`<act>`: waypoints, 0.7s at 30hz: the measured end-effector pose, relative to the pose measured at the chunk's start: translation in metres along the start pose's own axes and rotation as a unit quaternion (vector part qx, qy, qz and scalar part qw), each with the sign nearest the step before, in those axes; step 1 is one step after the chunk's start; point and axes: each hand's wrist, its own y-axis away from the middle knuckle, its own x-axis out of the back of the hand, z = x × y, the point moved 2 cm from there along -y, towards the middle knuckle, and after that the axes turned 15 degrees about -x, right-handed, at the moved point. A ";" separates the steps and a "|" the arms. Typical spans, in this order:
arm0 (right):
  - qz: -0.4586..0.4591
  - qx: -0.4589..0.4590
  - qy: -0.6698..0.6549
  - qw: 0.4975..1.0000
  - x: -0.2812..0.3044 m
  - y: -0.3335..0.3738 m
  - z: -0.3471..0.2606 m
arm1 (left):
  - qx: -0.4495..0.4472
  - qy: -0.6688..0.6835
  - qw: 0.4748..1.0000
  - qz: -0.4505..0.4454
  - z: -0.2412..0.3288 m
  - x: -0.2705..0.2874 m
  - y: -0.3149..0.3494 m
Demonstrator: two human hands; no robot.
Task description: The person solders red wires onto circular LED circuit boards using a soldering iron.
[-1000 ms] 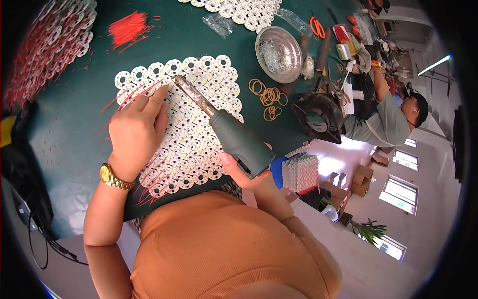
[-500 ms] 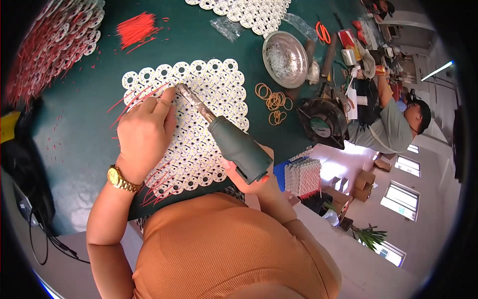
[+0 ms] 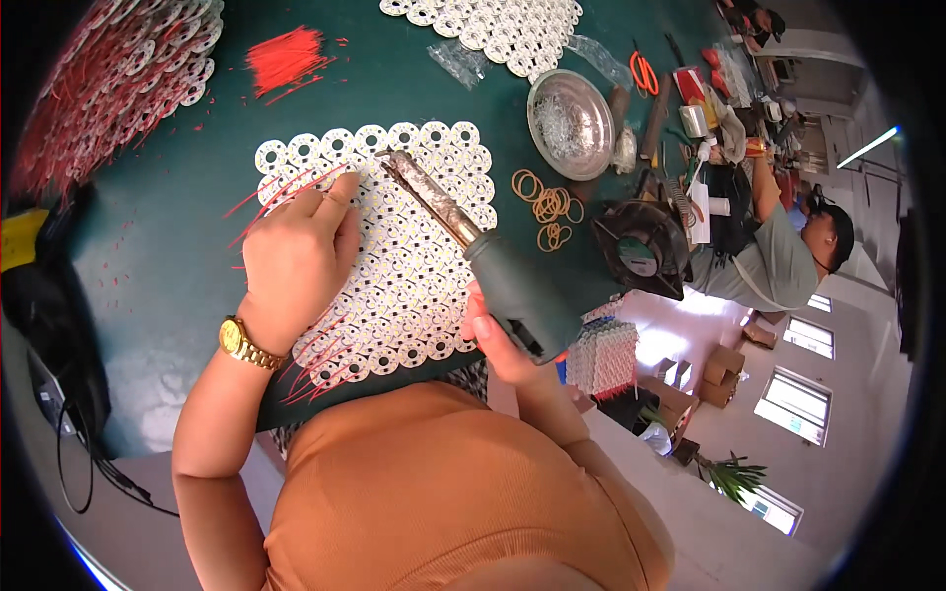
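A panel of joined round white circuit boards (image 3: 414, 261) lies on the green table in front of me. My left hand (image 3: 296, 251) rests on its upper left part, fingers closed, the index fingertip on a thin red wire (image 3: 313, 181) that reaches the boards. My right hand (image 3: 505, 347) is wrapped round the dark green handle of a soldering iron (image 3: 517, 291). The iron's metal tip hovers over the top rows, to the right of my left fingertip; whether it touches cannot be seen. More red wires (image 3: 320, 360) stick out at the panel's lower left.
Loose red wires (image 3: 286, 61) lie in a bundle farther back. Wired boards are heaped (image 3: 138, 79) far left, another white panel (image 3: 507, 30) at the back. To the right are a metal bowl (image 3: 599, 148), rubber bands (image 3: 552, 205) and a black fan (image 3: 639, 246). A co-worker (image 3: 778, 261) sits beyond.
The soldering iron's handle has swung rightward and its tip has moved up and right, away from my left fingertip. My left hand stays at the same wire.
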 end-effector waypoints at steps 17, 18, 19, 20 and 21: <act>-0.024 -0.061 -0.370 0.927 0.003 0.008 0.013 | -0.174 0.046 0.950 -0.257 0.053 0.006 0.018; -0.019 -0.055 -0.380 0.923 0.001 0.007 0.016 | -0.179 0.045 0.957 -0.222 0.054 0.008 0.017; -0.019 -0.049 -0.383 0.922 -0.002 0.007 0.020 | -0.183 0.040 0.957 -0.221 0.052 0.008 0.016; -0.002 -0.057 -0.398 0.915 -0.004 0.007 0.025 | -0.187 0.053 0.959 -0.208 0.048 0.008 0.016; 0.016 -0.064 -0.414 0.908 -0.005 0.008 0.030 | -0.192 0.066 0.960 -0.194 0.045 0.010 0.016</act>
